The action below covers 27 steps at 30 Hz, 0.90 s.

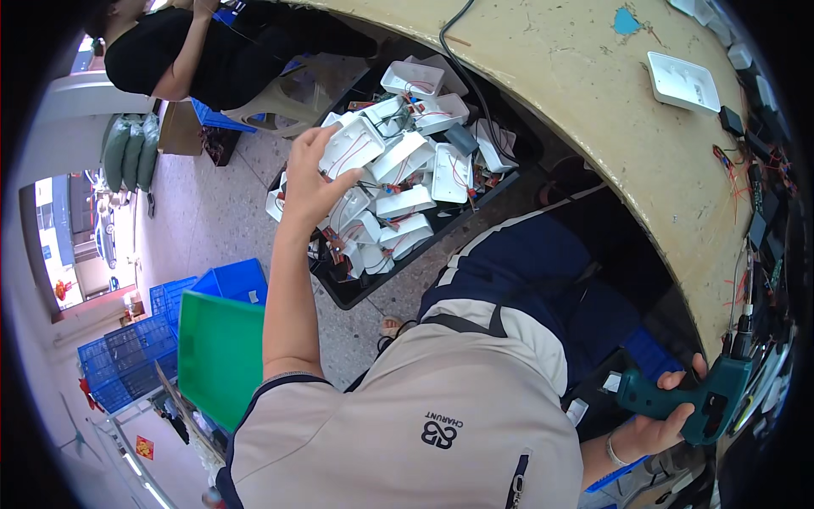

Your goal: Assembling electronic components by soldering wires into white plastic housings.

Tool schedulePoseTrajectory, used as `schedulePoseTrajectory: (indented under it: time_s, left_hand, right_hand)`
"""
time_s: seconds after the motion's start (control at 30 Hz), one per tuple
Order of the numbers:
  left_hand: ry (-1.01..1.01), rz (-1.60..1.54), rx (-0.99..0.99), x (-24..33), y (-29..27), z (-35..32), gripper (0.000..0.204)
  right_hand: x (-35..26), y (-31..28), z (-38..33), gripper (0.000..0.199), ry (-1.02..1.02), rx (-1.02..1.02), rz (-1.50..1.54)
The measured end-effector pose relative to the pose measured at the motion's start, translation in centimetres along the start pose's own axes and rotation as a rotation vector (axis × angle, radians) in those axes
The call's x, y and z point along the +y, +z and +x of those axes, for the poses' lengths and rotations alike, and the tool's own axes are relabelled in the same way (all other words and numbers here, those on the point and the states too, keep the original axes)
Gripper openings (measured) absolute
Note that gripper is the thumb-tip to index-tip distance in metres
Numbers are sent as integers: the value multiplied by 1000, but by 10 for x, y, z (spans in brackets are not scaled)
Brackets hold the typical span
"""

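My left hand [312, 176] reaches over a black crate, thumb and fingers round one end of a white plastic housing [354, 144]. Thin red wires lie inside that housing. Beneath and around it, several similar white housings [453, 172] with wires and small parts are heaped in the black crate [346, 297]. At the lower right, my right hand [657, 431] is closed round a dark green, pistol-shaped power screwdriver [721, 397]. Its black collar and thin metal shaft point up along the table edge. Part of the tool's grip is hidden by my fingers.
A curved beige table [585, 102] bears one white housing [683, 83], with dark parts and wires along its right side. A green bin [216, 356] and blue crates [136, 348] stand at left. A seated person in black [161, 51] is at upper left.
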<state>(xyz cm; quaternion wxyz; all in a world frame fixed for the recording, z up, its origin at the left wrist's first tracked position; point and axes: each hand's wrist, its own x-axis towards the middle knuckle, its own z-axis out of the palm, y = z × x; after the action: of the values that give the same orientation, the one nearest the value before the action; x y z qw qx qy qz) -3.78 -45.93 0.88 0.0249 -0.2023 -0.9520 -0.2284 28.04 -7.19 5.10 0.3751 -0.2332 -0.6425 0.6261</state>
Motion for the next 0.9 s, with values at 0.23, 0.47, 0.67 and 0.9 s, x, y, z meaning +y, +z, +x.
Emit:
schedulePoseTrajectory:
  time_s: [0.23, 0.47, 0.67, 0.9]
  left_hand:
    - [35, 92, 71, 2, -10, 5, 84]
    - [231, -40, 286, 65, -8, 40, 56]
    - [579, -440, 89, 216, 36, 118, 30]
    - [709, -312, 106, 296, 128, 192, 28]
  right_hand:
    - [-3, -3, -3, 60, -6, 22, 3]
    - [5, -3, 2, 65, -12, 67, 120]
    - [0, 0, 1, 65, -18, 75, 202]
    - [0, 0, 1, 66, -5, 159, 194]
